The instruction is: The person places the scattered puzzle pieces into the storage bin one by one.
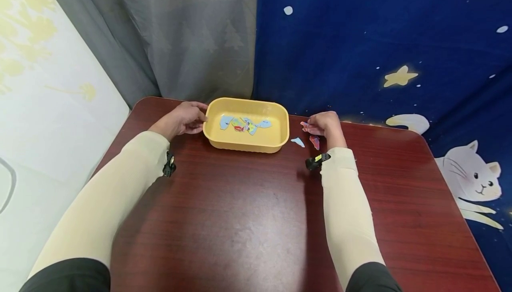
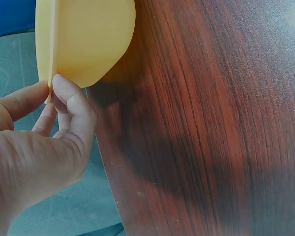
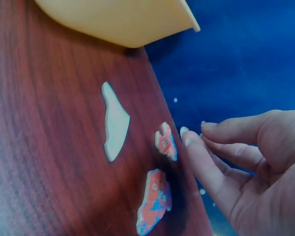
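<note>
The yellow tub [image 1: 242, 146] is rounded-cornered, seemingly plastic.

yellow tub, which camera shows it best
The head view: it shows the whole yellow tub, including the pieces inside. The left wrist view shows only one end, pinched by the left hand; the right wrist view shows part of its outside, cut off on top.

A yellow basin [image 1: 244, 146], a pale-blue piece [image 1: 298, 142], two red-and-blue patterned pieces [image 3: 152, 204] — reddish-brown, dark-streaked table [image 1: 240, 203]; navy curtain [image 1: 340, 38] with white dots.
</note>
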